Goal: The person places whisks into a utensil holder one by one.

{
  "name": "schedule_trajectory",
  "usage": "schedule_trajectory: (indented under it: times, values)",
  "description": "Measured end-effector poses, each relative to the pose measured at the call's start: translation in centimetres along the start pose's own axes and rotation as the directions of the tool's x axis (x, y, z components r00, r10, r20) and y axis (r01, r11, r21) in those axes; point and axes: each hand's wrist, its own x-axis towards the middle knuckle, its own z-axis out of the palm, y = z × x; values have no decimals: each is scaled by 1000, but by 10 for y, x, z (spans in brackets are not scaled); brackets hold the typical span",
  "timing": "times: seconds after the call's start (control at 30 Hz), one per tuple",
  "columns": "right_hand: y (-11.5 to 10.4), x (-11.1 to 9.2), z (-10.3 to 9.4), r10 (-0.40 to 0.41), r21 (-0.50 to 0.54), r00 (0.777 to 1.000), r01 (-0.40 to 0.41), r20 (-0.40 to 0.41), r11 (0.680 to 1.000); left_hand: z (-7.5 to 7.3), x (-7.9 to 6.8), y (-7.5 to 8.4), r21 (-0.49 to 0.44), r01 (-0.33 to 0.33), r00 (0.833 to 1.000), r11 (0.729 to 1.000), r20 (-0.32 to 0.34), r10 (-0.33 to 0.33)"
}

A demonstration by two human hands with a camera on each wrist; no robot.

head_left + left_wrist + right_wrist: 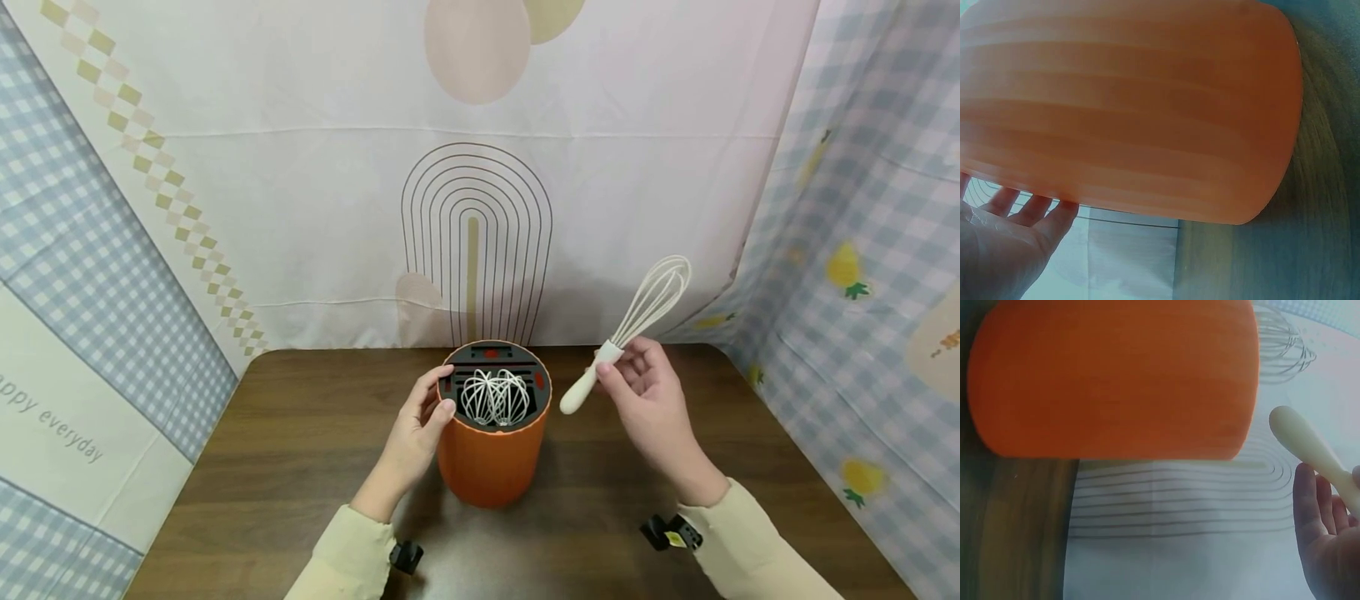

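On the table an orange utensil holder stands upright, its dark slotted insert showing red spots at the openings. Two wire whisk heads stick out of its front opening; their handles are hidden inside. My left hand holds the holder's left side near the rim, thumb in front and fingers farther back. To the right of the holder, my right hand pinches a cream whisk near the top of its handle. That whisk is tilted, with its wires up and right and its handle end pointing down toward the holder.
The brown wooden table ends at a pale printed cloth hanging behind it. Blue checked cloth hangs at the right, and more at the left. Small black devices are worn at both wrists.
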Motion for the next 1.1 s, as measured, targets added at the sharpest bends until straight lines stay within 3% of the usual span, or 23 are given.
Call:
schedule_trajectory:
  times: [0.17,0.37,0.63,0.93,1.1]
  values:
    - [-1,6,14,10,4,1000,-10,-6,1000,0,0,4,-3,13,1000,1000,4,-13]
    - [0,12,26,11,18,1000,-11,-14,1000,0,-2,26,-8,1,1000,1000,14,-1]
    - [4,17,39,-16,-25,1000,17,12,1000,0,0,0,-16,-2,1000,1000,1,2]
    - [7,18,50,34,-115,999,-32,11,993,1,0,0,-23,-13,1000,1000,-1,13]
    - [-3,18,57,40,-139,999,-35,35,990,0,0,-1,-7,-4,1000,1000,-5,4]
